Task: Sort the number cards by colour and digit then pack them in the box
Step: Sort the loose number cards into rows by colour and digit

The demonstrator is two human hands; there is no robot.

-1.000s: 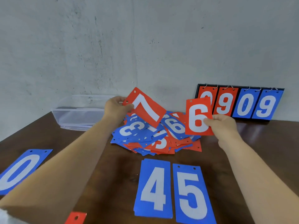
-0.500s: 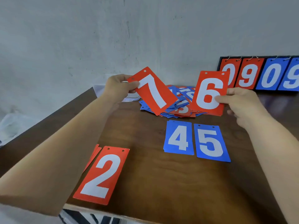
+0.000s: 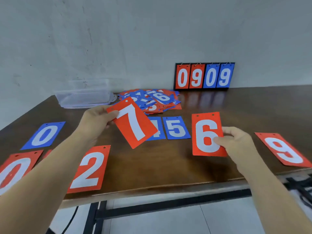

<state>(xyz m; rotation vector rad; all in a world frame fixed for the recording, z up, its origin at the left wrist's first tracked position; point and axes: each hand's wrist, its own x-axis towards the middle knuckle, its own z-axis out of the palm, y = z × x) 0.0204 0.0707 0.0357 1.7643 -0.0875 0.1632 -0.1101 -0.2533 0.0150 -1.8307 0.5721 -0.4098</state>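
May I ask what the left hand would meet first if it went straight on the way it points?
Probably the loose pile of red and blue number cards, though the left hand's height is unclear.

Red 7 [image 3: 135, 123] covers most of blue 4 [image 3: 160, 126], red 0 [image 3: 13, 171] runs off frame at eight o'clock, pile's [image 3: 152, 100] lower digits buried.

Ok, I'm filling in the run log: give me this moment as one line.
stage: sorting | left hand: holds red 7 card | right hand: holds red 6 card | pile: unsorted | box: back left
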